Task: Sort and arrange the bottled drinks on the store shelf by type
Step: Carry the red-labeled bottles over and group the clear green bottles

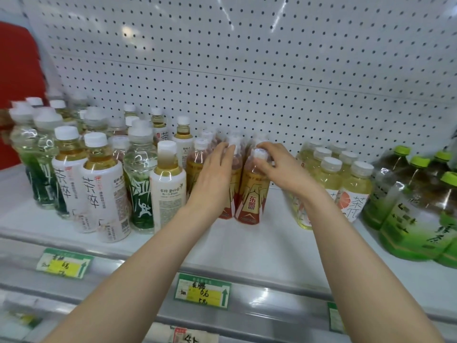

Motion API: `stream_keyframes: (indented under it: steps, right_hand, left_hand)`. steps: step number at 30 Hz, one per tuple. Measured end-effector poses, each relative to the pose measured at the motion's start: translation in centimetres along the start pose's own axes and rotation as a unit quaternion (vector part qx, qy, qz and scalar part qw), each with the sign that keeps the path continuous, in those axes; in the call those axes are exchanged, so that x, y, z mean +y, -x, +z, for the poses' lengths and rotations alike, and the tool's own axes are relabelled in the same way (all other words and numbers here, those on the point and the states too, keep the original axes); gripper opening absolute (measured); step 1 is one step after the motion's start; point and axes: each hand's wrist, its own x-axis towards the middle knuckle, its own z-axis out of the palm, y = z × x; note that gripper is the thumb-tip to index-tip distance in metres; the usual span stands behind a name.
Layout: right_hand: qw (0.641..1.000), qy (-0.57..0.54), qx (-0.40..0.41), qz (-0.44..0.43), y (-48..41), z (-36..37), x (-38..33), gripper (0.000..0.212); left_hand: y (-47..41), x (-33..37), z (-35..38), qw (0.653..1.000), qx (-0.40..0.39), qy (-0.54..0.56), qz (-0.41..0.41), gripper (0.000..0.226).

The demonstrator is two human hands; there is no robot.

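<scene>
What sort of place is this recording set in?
Most likely a shop's drinks aisle: rows of bottles on a white shelf, handwritten price tags on its front rail, and a pegboard back wall.

Place: a shop; a stocked drinks aisle is shown
Shelf (272, 233): white retail shelving, backed by a perforated panel (272, 70)
Price tags (202, 290): green-and-yellow; slotted into the front rail (284, 305); prices are handwritten on them
Stock: many identical goods are ranged in rows by brand; white-labelled tea bottles (106, 194); red-and-gold bottles (252, 199); large green tea bottles (415, 219)
</scene>
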Motion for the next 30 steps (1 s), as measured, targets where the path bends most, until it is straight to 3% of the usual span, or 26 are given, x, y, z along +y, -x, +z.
stream_keyframes:
  steps: [3, 8, 11, 14, 17, 22, 30]
  right_hand:
    - [0.998, 0.056, -0.005, 0.014, 0.4, 0.8, -0.1, 0.076]
    - [0.998, 0.048, 0.023, 0.026, 0.3, 1.8, 0.3, 0.082]
    - [0.995, 0.083, 0.033, 0.040, 0.4, 1.8, 0.2, 0.082]
    - [0.985, 0.101, 0.137, 0.012, 1.0, 1.8, -1.1, 0.071]
    - [0.965, 0.039, 0.254, -0.050, 2.1, 1.6, -4.8, 0.052]
    - [0.941, -0.019, 0.309, -0.139, 3.4, 3.6, -13.6, 0.033]
    - [0.952, 0.041, 0.234, -0.193, -1.0, 12.6, -26.2, 0.029]
  left_hand:
    - [0.0, 0.0, -0.1, 1.000, 0.000, 0.000, -0.001, 0.081]
    - [0.6, 0.4, -0.4, 1.000, -0.012, 0.009, 0.006, 0.078]
    - [2.0, 0.7, -1.6, 1.000, -0.001, 0.008, 0.022, 0.088]
    - [4.4, 0.8, -4.4, 0.997, 0.042, 0.038, 0.048, 0.069]
    - [7.4, -0.4, -8.1, 0.987, 0.118, 0.076, 0.082, 0.045]
    - [10.9, -7.2, -12.8, 0.972, 0.210, 0.088, 0.052, 0.032]
    - [12.6, -24.0, -20.7, 0.980, 0.186, 0.057, -0.047, 0.033]
